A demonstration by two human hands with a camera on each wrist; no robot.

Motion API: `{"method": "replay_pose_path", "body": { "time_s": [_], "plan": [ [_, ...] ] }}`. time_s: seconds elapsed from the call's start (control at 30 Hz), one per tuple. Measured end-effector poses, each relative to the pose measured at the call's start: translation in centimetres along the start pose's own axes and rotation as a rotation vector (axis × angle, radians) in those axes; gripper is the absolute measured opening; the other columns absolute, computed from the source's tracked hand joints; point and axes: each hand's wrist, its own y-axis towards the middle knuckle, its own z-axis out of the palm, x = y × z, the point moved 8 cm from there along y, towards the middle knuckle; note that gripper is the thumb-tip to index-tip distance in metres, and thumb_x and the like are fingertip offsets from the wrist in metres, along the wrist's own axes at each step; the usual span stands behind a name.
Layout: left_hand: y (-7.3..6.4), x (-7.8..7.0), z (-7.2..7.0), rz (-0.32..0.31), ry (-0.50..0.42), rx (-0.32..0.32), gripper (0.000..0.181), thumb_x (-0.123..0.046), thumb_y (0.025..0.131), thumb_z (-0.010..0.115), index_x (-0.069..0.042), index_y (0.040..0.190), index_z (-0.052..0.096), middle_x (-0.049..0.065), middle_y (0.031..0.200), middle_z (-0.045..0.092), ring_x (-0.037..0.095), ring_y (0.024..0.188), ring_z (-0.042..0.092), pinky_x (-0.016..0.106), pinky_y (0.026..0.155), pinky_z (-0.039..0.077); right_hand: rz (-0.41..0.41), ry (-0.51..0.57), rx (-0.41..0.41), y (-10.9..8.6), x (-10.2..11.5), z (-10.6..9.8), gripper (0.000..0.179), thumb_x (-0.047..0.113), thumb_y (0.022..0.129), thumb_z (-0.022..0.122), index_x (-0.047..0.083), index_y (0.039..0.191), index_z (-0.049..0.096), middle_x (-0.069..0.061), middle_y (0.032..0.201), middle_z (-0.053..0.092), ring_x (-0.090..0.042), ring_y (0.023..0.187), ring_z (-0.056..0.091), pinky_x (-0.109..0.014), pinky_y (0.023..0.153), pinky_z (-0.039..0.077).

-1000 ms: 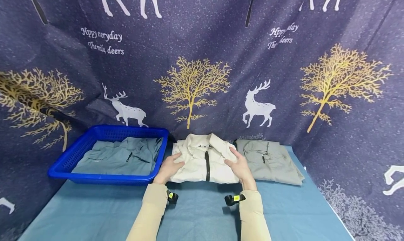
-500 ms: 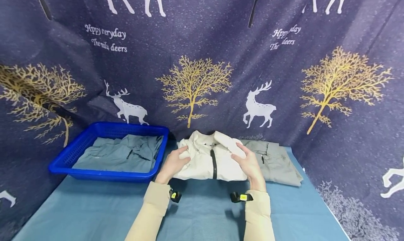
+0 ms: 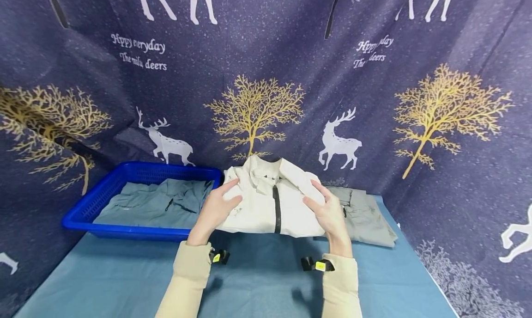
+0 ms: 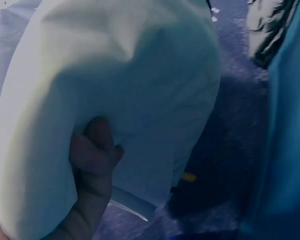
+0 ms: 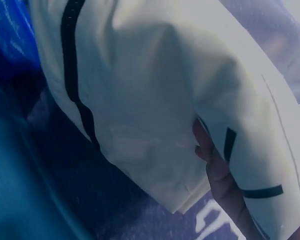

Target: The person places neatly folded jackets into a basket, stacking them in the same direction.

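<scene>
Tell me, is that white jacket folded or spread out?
Folded: the white jacket forms a compact bundle, collar at its far edge, held at its sides by the left hand and right hand.

Basket (image 3: 137,233) (garment (image 3: 149,209) inside) left of jacket (image 3: 254,212), second garment (image 3: 369,216) right.

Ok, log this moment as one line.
left hand: grips white jacket; right hand: grips jacket's other side; jacket: folded, held above table; blue basket: holds teal garment; gray garment: on table
</scene>
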Motion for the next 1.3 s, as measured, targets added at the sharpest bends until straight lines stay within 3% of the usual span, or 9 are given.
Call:
{"method": "replay_pose_path", "body": {
  "time_s": [0.13, 0.23, 0.27, 0.43, 0.5, 0.7, 0.87, 1.0, 1.3],
  "plan": [
    [-0.5, -0.4, -1.9, 0.011, 0.018, -0.019, 0.053, -0.027, 0.094, 0.067, -0.019, 0.144, 0.052, 0.006, 0.148, 0.046, 0.026, 0.138, 0.037, 0.048, 0.108, 0.034, -0.024, 0.036, 0.006, -0.2, 1.3, 1.3, 0.057, 0.016, 0.089, 0.073, 0.017, 0.143, 0.053, -0.008, 0.153, 0.036, -0.023, 0.140, 0.031, -0.046, 0.108, 0.034],
    [-1.0, -0.4, -3.4, 0.015, 0.024, -0.036, 0.053, -0.027, 0.094, 0.067, -0.019, 0.144, 0.052, 0.008, 0.148, 0.046, 0.026, 0.137, 0.038, 0.047, 0.106, 0.035, -0.035, 0.080, 0.015, -0.3, 2.1, 2.5, 0.057, 0.013, 0.089, 0.073, 0.015, 0.142, 0.054, -0.011, 0.145, 0.046, -0.026, 0.129, 0.046, -0.041, 0.100, 0.043],
    [-1.1, -0.5, -3.8, 0.015, 0.028, -0.032, 0.053, -0.029, 0.095, 0.066, -0.019, 0.145, 0.051, 0.011, 0.144, 0.049, 0.028, 0.125, 0.050, 0.047, 0.101, 0.040, -0.037, 0.098, 0.016, -0.4, 2.3, 2.9, 0.056, 0.011, 0.089, 0.073, 0.015, 0.141, 0.054, -0.012, 0.142, 0.049, -0.026, 0.124, 0.051, -0.038, 0.097, 0.046],
    [-1.9, 0.0, -6.1, 0.018, 0.044, -0.040, 0.054, -0.031, 0.095, 0.066, -0.018, 0.146, 0.050, 0.014, 0.145, 0.049, 0.031, 0.126, 0.049, 0.050, 0.103, 0.038, -0.063, 0.169, 0.008, -0.8, 3.1, 5.1, 0.057, 0.004, 0.087, 0.072, 0.012, 0.140, 0.055, -0.013, 0.133, 0.056, -0.025, 0.107, 0.061, -0.026, 0.084, 0.052],
    [-2.0, 0.3, -7.1, 0.025, 0.048, -0.047, 0.054, -0.030, 0.095, 0.066, -0.017, 0.145, 0.051, 0.012, 0.148, 0.045, 0.031, 0.138, 0.036, 0.052, 0.108, 0.032, -0.079, 0.180, 0.006, -1.0, 3.4, 6.0, 0.057, 0.004, 0.086, 0.072, 0.012, 0.140, 0.055, -0.012, 0.134, 0.056, -0.024, 0.106, 0.061, -0.026, 0.084, 0.052],
    [-2.6, 1.6, -10.5, 0.024, 0.063, -0.062, 0.057, -0.035, 0.094, 0.067, -0.016, 0.146, 0.050, 0.013, 0.149, 0.043, 0.032, 0.139, 0.034, 0.054, 0.107, 0.031, -0.112, 0.174, 0.026, -1.1, 4.1, 9.5, 0.059, 0.011, 0.085, 0.074, 0.018, 0.140, 0.055, -0.009, 0.132, 0.057, -0.026, 0.105, 0.062, -0.034, 0.082, 0.053],
    [-2.9, 3.1, -13.2, 0.017, 0.140, -0.065, 0.060, -0.039, 0.094, 0.065, -0.014, 0.146, 0.049, 0.017, 0.149, 0.041, 0.036, 0.137, 0.035, 0.057, 0.106, 0.031, -0.113, 0.118, 0.023, -0.8, 4.6, 12.7, 0.058, 0.015, 0.084, 0.074, 0.021, 0.139, 0.057, -0.011, 0.125, 0.062, -0.023, 0.101, 0.063, -0.037, 0.083, 0.053],
    [-2.9, 4.1, -16.2, 0.027, 0.210, -0.070, 0.058, -0.038, 0.094, 0.066, -0.013, 0.145, 0.051, 0.018, 0.147, 0.044, 0.036, 0.132, 0.040, 0.056, 0.101, 0.034, -0.147, -0.020, 0.002, -0.6, 5.4, 15.9, 0.056, 0.022, 0.083, 0.074, 0.024, 0.137, 0.059, -0.011, 0.123, 0.065, -0.020, 0.097, 0.064, -0.035, 0.082, 0.053],
    [-1.9, 8.0, -21.7, -0.017, 0.310, 0.022, 0.067, -0.045, 0.095, 0.062, -0.010, 0.149, 0.044, 0.028, 0.148, 0.038, 0.050, 0.134, 0.032, 0.066, 0.100, 0.030, -0.188, -0.154, 0.037, 0.2, 6.9, 22.8, 0.055, 0.027, 0.085, 0.070, 0.029, 0.138, 0.058, -0.003, 0.129, 0.063, -0.015, 0.110, 0.060, -0.032, 0.089, 0.049]
  ]
}}
